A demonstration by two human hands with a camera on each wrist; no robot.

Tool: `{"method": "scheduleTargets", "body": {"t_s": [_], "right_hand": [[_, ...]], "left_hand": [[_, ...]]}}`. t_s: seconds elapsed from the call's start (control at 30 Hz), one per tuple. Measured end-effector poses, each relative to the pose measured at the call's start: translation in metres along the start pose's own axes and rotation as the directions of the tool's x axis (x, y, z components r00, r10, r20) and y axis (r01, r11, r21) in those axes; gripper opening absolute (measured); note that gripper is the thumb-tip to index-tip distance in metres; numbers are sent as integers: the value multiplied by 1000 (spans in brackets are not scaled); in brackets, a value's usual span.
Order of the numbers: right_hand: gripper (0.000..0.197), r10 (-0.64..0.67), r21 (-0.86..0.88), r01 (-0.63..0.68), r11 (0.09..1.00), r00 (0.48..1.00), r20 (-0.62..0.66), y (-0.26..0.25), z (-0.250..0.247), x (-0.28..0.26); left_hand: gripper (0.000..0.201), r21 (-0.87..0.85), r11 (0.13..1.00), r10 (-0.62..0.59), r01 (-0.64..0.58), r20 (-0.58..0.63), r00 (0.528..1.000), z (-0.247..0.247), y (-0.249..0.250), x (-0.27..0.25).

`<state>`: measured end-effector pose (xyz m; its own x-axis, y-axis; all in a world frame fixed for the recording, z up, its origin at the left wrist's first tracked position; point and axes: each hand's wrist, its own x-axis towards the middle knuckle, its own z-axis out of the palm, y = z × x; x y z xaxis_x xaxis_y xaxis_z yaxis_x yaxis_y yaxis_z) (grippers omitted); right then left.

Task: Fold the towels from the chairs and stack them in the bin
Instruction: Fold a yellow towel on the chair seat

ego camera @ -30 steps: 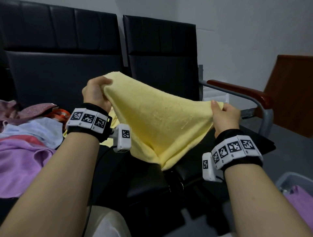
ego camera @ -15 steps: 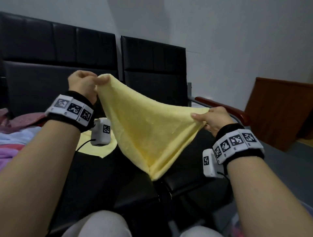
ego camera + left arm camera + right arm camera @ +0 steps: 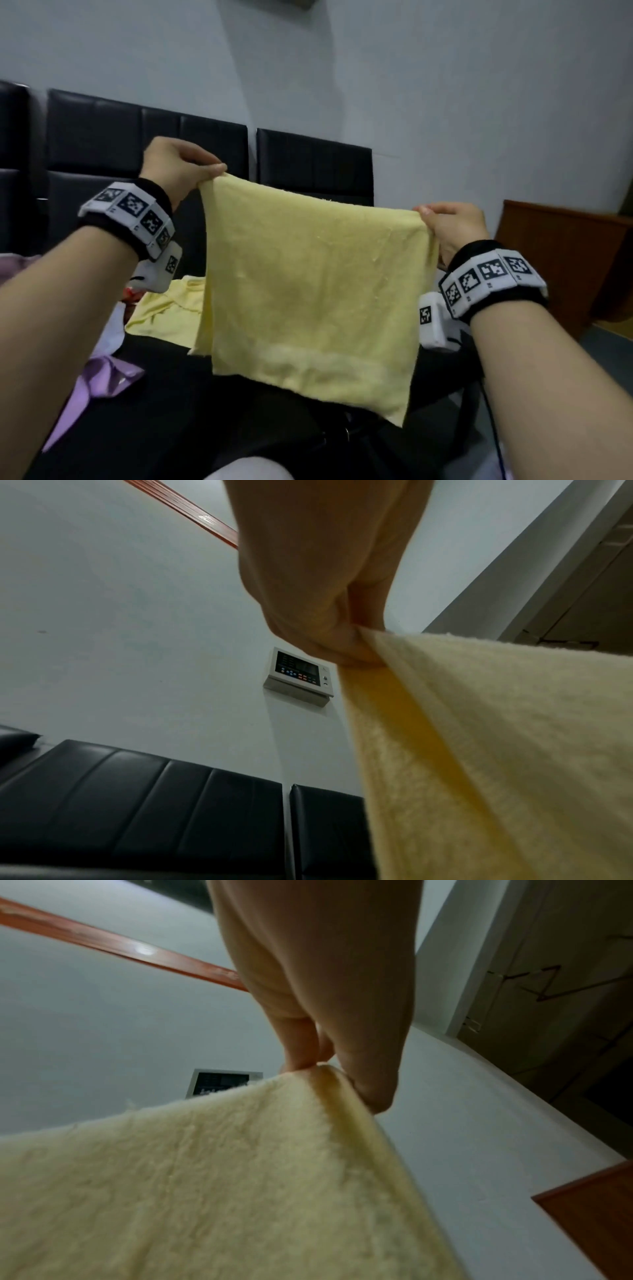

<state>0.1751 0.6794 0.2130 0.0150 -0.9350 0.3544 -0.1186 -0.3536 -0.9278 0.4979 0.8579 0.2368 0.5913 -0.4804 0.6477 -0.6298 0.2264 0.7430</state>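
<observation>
Towel (image 3: pixel 308 291), pale yellow, hangs in the air in front of the black chairs (image 3: pixel 147 137), spread flat and facing the person. Its top edge runs from side to side and slopes down toward the right; the cloth hangs doubled, with a second layer showing along its left side, and its lower right corner reaches lowest. A second yellow towel (image 3: pixel 164 308) lies on the seat behind it, beside a purple cloth (image 3: pixel 99 380) at the left.

The left hand (image 3: pixel 174 168) is raised higher, knuckles up, pinching the top left corner between thumb and fingertips (image 3: pixel 346 647). The right hand (image 3: pixel 452 229) sits lower and pinches the top right corner, thumb (image 3: pixel 373 1069) pressed against the fingers with the edge clamped between them. Both forearms reach forward, wide apart, each wearing a black wristband with a white camera box.

A small wall panel (image 3: pixel 298 674) shows behind the left hand.
</observation>
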Motion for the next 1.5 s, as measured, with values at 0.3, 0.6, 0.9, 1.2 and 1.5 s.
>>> {"method": "scheduleTargets", "body": {"t_s": [0.3, 0.6, 0.9, 1.2, 1.5], "right_hand": [[26, -41, -15, 40, 999, 995, -93, -16, -11, -3], [19, -45, -116, 38, 992, 997, -61, -14, -21, -12], [9, -158, -462, 70, 884, 975, -154, -16, -14, -24], [19, -32, -373, -21, 928, 990, -134, 39, 29, 0], [14, -79, -365, -27, 931, 959, -272, 115, 83, 24]], "left_hand": [[15, 174, 985, -62, 14, 276, 959, -16, 23, 8], [61, 191, 981, -141, 33, 584, 799, -36, 21, 10], [11, 347, 938, -140, 8, 356, 924, -14, 4, 12], [5, 61, 921, -388, 384, 198, 900, 45, -47, 12], [14, 83, 896, -439, 436, 35, 898, 107, -124, 6]]}}
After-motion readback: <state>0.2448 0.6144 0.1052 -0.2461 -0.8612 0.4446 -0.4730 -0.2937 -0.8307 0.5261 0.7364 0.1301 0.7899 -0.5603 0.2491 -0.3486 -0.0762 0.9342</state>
